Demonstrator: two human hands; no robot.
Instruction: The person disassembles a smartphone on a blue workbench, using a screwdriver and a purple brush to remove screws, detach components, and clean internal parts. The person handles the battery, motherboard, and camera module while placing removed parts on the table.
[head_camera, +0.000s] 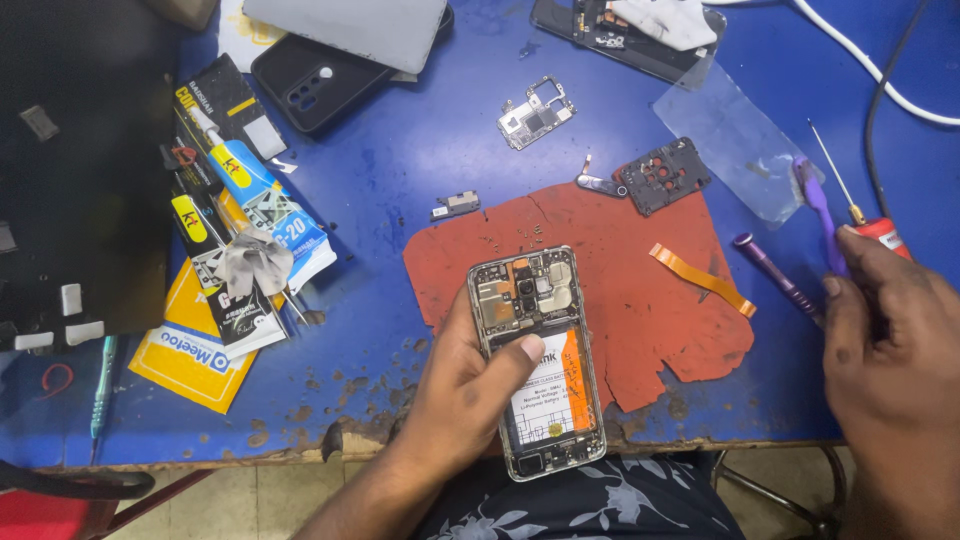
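Workbench: blue table (420, 170) with worn front edge; a torn red mat (640, 270) lies in the middle, tiny screws scattered on its upper part, so any movement across it should be slow and low.
Opened phone: phone (540, 360) with its back off, board and white-and-orange battery exposed, sits at the near edge of the mat, partly over the table's front edge; it is best kept flat and supported from below.
Left hand: left hand (465, 385) is wrapped around the phone's left side, thumb pressed across the upper part of the battery; the grip is firm on the frame. Judgement: thumb pressure belongs on the frame or battery face, not on the board or camera module above it.
Right hand: right hand (890, 340) is curled at the right edge of the table, fingers bent in over the red handle of a screwdriver (850, 200); whether it fully grips the handle I cannot tell. A steady pick-up matters, since the thin shaft points toward the plastic film (735, 135).
Nearby tools: purple spudger (818, 205) and dark purple pen-like tool (775, 275) lie just beside the right hand.
Loose parts: black cover plate (663, 175), small circuit board (536, 112), orange flex ribbon (702, 278) and a small grey bracket (456, 205) lie apart from the phone; keeping them separated avoids mix-ups.
Left clutter: glue tubes and packets (235, 230) lie well apart from the work.
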